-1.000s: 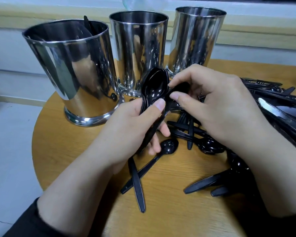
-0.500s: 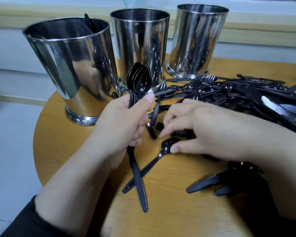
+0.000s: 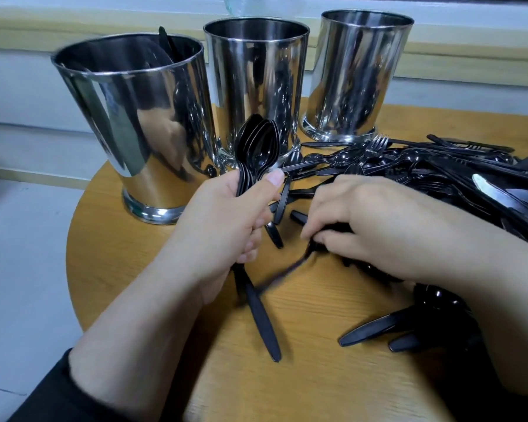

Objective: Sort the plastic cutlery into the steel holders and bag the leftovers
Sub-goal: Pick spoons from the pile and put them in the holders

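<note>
My left hand (image 3: pixel 223 220) grips a stack of several black plastic spoons (image 3: pixel 258 147), bowls up, handles sticking out below the fist. My right hand (image 3: pixel 366 226) is low over the table and pinches a single black spoon (image 3: pixel 290 268) near its bowel end, the handle blurred and lifted off the wood. Three steel holders stand at the back: the left holder (image 3: pixel 141 123) has a black handle showing inside, the middle holder (image 3: pixel 256 80) and right holder (image 3: pixel 354 74) stand beside it. A heap of black cutlery (image 3: pixel 424 169) lies on the right.
The round wooden table (image 3: pixel 128 263) ends close on the left, with floor beyond. Loose black handles (image 3: pixel 375 327) lie near my right forearm. A knife with a pale blade (image 3: pixel 500 196) rests on the heap. A window sill runs behind the holders.
My right hand dropped from the stack to the table and picked up the single spoon, now lifting it. My left hand raised its spoon stack a little to the left.
</note>
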### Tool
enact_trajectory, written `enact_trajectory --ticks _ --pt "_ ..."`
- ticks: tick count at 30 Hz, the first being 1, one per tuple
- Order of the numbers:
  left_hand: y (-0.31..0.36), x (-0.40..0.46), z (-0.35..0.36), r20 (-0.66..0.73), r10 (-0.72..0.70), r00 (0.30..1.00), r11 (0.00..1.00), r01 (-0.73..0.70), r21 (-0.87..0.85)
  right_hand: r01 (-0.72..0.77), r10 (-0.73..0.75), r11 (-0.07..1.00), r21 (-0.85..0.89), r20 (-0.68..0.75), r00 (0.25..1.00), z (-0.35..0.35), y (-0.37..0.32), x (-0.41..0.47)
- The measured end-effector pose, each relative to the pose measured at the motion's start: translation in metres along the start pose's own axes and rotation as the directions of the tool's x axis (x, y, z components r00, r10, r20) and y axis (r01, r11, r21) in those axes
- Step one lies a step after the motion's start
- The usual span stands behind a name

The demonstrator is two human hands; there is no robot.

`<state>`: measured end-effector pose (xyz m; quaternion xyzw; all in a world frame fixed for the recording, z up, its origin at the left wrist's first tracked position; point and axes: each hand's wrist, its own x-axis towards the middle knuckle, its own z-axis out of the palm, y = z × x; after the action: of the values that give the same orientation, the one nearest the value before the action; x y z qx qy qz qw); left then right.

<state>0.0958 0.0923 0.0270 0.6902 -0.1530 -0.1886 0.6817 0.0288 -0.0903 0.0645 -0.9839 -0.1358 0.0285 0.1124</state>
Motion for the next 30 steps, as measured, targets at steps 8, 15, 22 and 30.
enact_trajectory --ticks 8,15,22,30 --pt "0.0 -0.001 0.0 0.0 -0.006 1.0 1.0 0.006 0.001 -0.013 0.094 0.978 0.209 -0.382 0.919 -0.008 0.01 -0.008" --pt "0.0 -0.004 0.007 0.091 0.076 0.993 0.981 -0.09 0.173 0.048 0.115 0.967 0.251 -0.596 0.794 -0.005 0.001 -0.009" --pt "-0.002 -0.003 0.004 0.153 0.082 0.985 0.982 -0.106 0.159 0.059 0.196 0.919 0.389 -0.583 0.789 -0.002 0.0 -0.006" --pt "0.001 -0.004 0.003 0.135 -0.008 0.991 1.0 0.007 0.009 -0.175 0.341 0.902 0.394 -0.403 0.849 -0.014 0.016 -0.013"
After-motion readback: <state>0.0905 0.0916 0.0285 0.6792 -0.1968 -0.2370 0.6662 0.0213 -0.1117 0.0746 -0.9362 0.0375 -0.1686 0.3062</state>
